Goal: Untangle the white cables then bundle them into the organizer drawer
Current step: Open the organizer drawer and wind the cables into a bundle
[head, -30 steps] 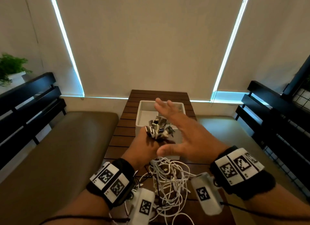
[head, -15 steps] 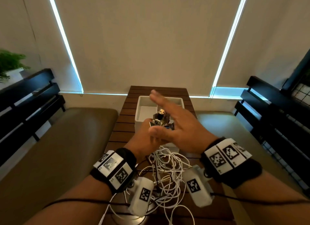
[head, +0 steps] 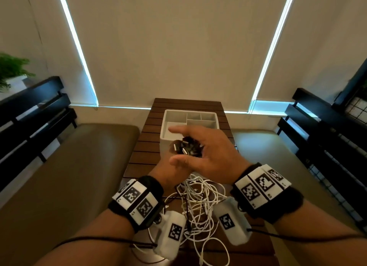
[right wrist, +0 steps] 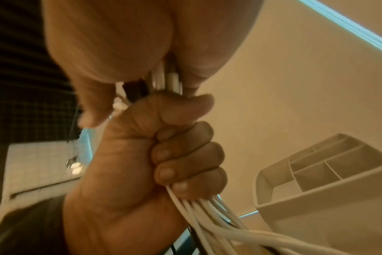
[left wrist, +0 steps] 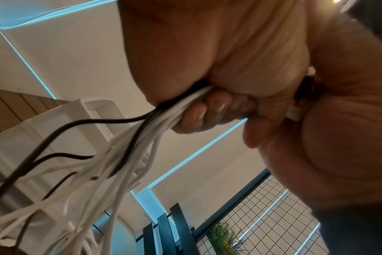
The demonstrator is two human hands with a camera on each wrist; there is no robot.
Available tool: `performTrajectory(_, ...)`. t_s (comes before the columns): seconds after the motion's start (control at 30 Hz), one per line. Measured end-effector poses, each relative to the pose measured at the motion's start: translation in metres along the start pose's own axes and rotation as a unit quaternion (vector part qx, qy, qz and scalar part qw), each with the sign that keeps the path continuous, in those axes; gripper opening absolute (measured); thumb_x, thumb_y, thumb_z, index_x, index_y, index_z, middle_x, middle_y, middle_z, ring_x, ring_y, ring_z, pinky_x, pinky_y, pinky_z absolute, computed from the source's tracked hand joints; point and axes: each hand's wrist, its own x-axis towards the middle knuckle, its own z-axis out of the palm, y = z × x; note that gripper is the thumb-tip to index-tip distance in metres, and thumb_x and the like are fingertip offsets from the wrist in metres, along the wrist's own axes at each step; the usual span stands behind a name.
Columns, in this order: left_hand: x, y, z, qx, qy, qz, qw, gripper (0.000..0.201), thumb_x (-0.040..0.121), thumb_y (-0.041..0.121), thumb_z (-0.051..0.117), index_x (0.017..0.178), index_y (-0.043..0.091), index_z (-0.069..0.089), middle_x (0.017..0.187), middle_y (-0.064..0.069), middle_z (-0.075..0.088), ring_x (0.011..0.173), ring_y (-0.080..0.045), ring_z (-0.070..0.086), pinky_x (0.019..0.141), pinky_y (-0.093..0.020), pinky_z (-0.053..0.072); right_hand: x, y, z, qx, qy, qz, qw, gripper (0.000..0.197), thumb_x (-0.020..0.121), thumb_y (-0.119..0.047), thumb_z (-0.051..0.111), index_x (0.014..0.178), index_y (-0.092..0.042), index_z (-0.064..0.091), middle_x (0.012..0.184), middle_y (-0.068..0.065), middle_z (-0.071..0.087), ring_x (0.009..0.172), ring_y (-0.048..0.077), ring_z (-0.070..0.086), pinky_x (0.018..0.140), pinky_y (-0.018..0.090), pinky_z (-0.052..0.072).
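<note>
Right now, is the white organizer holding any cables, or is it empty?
No cables in what shows: the organizer compartments look bare. The left hand grips the cables in front of it; the right hand hides the near part.

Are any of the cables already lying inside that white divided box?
No. In the head view the organizer drawer shows bare compartments, while the white cables hang from the left hand down to the table.
</note>
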Motion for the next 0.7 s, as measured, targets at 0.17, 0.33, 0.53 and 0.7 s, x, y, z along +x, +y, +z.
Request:
performTrajectory(0.17,-0.007,0.01,-0.006,-0.144,-0.005,-0.005,0.99,0.028,0.093,0.016,0.053,0.112,0.001,0.067,0.099,0.001,0.07,0.081,0.016,0.056,0.076,0.009,0.033,-0.017,0.019,-0.008,0.249,0.002,0.151,0.957,0.123,0.049,-0.036,0.09,0.146,-0.048,0.015,0.151,-0.015,0.033,0.139,0.004,0.033,0.11,0.031,0.037)
performTrajectory(0.33,-0.002,0.013,0.007,-0.189,0.083,-0.053,0.977,0.011,0.094,0.019,0.058,0.101,0.014,0.063,0.091,0.007,0.067,0.066,0.011,0.059,0.069,-0.009,0.051,-0.032,0.034,0.023,0.218,-0.11,0.202,0.948,0.063,0.069,-0.006,0.083,0.124,-0.014,0.055,0.116,-0.004,0.066,0.108,0.009,0.063,0.089,0.027,0.053)
performTrajectory(0.53,0.027,0.012,0.005,-0.221,0.08,-0.088,0.968,0.038,0.079,0.032,0.076,0.05,0.023,0.054,0.052,-0.001,0.05,0.054,-0.02,0.05,0.075,-0.044,0.042,-0.022,0.039,0.029,0.241,-0.071,0.24,0.938,0.02,0.089,-0.003,0.06,0.108,-0.011,0.057,0.088,0.013,0.066,0.071,0.009,0.064,0.067,0.026,0.054)
performTrajectory(0.7,0.04,0.012,0.001,-0.312,0.129,-0.082,0.938,0.028,0.07,0.031,0.08,0.053,0.022,0.06,0.05,0.002,0.04,0.049,-0.015,0.047,0.056,-0.033,0.046,-0.006,0.053,0.027,0.06,-0.085,0.207,0.973,0.016,0.093,-0.024,0.06,0.108,-0.022,0.059,0.092,-0.002,0.067,0.076,0.006,0.061,0.068,0.022,0.049)
